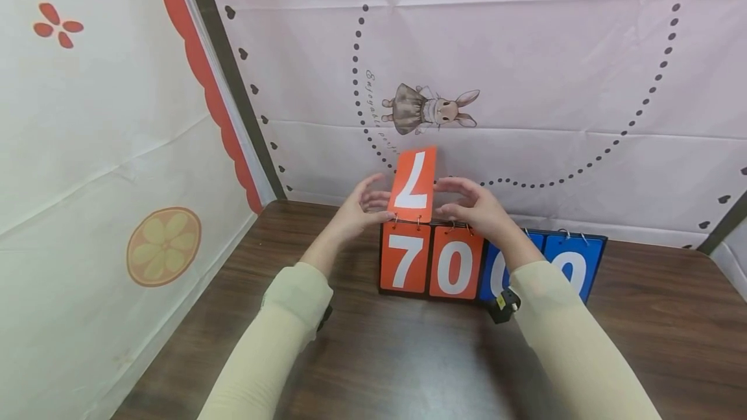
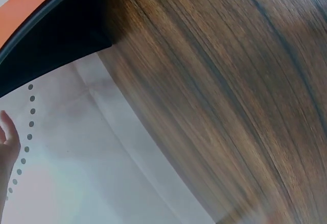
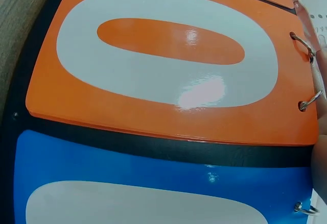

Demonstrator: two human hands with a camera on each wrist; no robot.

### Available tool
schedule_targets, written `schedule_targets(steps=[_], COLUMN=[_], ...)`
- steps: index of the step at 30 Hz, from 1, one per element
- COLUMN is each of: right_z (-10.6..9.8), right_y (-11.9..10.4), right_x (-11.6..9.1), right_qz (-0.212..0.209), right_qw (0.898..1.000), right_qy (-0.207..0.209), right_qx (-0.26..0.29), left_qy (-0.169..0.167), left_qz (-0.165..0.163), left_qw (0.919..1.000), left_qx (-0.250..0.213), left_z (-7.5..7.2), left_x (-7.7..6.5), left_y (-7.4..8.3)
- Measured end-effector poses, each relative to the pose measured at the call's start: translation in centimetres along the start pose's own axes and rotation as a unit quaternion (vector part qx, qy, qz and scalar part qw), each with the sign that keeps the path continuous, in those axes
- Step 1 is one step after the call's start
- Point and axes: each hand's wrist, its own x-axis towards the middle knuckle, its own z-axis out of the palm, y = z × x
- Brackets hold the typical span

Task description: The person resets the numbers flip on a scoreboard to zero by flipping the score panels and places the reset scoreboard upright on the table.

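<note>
A flip scoreboard [image 1: 456, 297] stands on the table near the back wall, with two red number cards on the left and blue ones to their right. The front red cards read 7 [image 1: 403, 279] and 0 [image 1: 455, 229]. Above the leftmost place, a red card [image 1: 399, 177] is raised on its rings, with an upside-down 7 facing me. My left hand [image 1: 356, 212] is at its left edge, fingers bent loosely and thumb by the lower corner. At its right edge is my right hand [image 1: 481, 209], fingertips close to the card and thumb lower down.
Behind the board hangs a pale cloth wall [image 1: 525, 70] with a rabbit print; another cloth wall [image 1: 87, 115] stands on the left. The brown wooden table [image 1: 408, 361] extends in front. A small black camera [image 1: 504, 305] sits on the right wrist. Blue cards [image 1: 592, 258] are partly hidden by the right arm.
</note>
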Motion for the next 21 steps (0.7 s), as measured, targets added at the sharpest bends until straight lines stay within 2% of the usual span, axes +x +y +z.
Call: schedule_targets(steps=[2, 7, 12, 17, 21], right_z=[-0.1, -0.1, 0.0, 0.5, 1.2], right_y=[0.0, 0.0, 0.0, -0.1, -0.2], right_x=[0.0, -0.1, 0.0, 0.2, 0.3], right_qz=[-0.005, -0.005, 0.001, 0.034, 0.056], right_qw=[1.000, 1.000, 1.000, 0.997, 0.981], right_qy=[0.005, 0.010, 0.018, 0.013, -0.027], right_qx=[0.010, 0.028, 0.014, -0.070, -0.183], left_qy=[0.002, 0.011, 0.008, 0.015, 0.022], left_qz=[-0.002, -0.019, -0.023, -0.034, -0.039], left_qw=[0.9998, 0.9991, 0.9993, 0.9993, 0.9987], left_qx=[-0.020, -0.038, -0.029, 0.005, 0.025], left_z=[0.1, 0.3, 0.2, 0.2, 0.1], left_x=[0.0, 0.0, 0.0, -0.2, -0.5], left_y=[0.0, 0.0, -0.1, -0.2, -0.3])
